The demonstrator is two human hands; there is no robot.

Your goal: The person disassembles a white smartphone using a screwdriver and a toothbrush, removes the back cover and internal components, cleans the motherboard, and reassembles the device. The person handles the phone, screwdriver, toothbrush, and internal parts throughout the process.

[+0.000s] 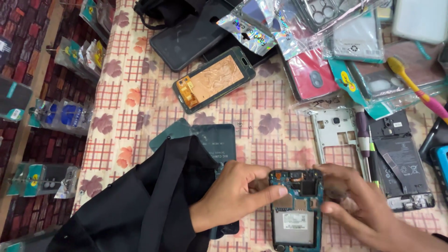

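An opened phone body (297,212) with a bare circuit board and a white-labelled battery lies near the table's front edge. My left hand (238,191), in a loose black sleeve, pinches the phone's upper left corner between thumb and fingers. My right hand (359,205) holds its upper right side, fingers curled over the top edge. A detached screen panel (214,80) with copper-coloured backing lies face down further back. A silver mid-frame (337,130) and a screwdriver (364,140) with a dark handle lie just right of the phone.
The table carries a floral checked cloth (261,116). A dark back cover (212,140) lies by my sleeve, another opened phone (402,161) at the right. Packaged cases (322,42) and a yellow-pink toothbrush (413,84) crowd the back right. Packaged items hang at the left (70,112).
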